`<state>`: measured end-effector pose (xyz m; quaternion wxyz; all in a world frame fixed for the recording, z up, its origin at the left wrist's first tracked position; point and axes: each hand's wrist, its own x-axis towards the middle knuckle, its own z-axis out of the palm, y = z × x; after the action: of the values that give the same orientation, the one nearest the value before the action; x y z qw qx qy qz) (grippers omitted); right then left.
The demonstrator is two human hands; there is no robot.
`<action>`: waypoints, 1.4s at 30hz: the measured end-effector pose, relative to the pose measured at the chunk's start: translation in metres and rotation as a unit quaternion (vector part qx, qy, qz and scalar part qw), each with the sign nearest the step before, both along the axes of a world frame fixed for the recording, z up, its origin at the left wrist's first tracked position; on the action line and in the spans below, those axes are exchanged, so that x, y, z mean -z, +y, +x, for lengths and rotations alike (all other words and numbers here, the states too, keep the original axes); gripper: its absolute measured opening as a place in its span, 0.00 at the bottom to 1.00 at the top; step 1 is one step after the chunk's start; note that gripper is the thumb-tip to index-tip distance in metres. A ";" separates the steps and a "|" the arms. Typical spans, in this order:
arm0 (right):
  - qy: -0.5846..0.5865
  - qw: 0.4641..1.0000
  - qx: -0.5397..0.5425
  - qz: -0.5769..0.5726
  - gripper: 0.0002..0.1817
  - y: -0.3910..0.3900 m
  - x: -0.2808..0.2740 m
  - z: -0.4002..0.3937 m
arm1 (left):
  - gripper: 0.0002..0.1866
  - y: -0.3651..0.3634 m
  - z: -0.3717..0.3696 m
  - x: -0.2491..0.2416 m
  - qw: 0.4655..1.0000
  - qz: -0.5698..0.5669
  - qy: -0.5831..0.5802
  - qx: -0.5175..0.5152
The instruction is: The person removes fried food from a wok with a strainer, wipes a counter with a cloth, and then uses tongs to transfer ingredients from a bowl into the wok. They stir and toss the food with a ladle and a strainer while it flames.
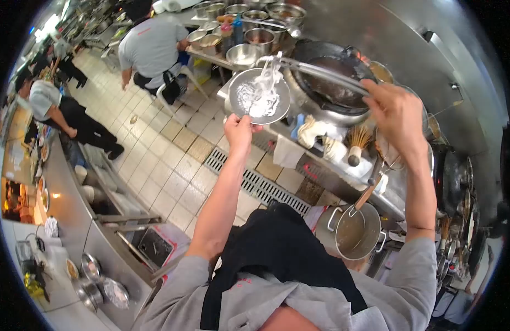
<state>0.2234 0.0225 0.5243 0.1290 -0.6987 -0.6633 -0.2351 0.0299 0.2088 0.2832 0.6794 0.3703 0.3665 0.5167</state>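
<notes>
My left hand (241, 131) grips the near rim of a metal bowl (281, 98) that holds white, floury pieces (262, 99). In my right hand (396, 113) is the end of long metal tongs (327, 74), slightly blurred, reaching left across a wok. Their far tips are over the bowl, with a white-coated strip (270, 70) hanging from them. The wok (332, 71) of dark liquid sits on the stove, right of the bowl and beneath the tongs.
Steel pots and bowls (244, 54) crowd the counter beyond the bowl. A bamboo brush (357, 143) and cloths (313, 132) lie along the stove edge. A pot (357, 234) stands at lower right. One person (155, 47) sits ahead; another (51, 102) stands left.
</notes>
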 end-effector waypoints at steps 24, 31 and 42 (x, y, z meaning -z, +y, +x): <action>0.007 0.942 0.313 -0.117 0.12 0.088 0.014 0.188 | 0.04 0.073 0.150 -0.029 0.998 0.016 0.044 0.049; 0.018 0.950 0.300 -0.082 0.10 0.125 0.090 0.188 | 0.03 0.074 0.131 -0.026 0.995 0.033 0.050 0.077; 0.046 0.967 0.174 -0.180 0.16 0.053 0.023 0.073 | 0.05 0.062 0.125 -0.021 0.992 0.054 0.006 0.118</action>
<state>0.2967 0.0756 0.5013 -0.0114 -0.8251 -0.5562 -0.0981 0.1545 0.2704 0.3043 0.7124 0.4500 0.2963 0.4498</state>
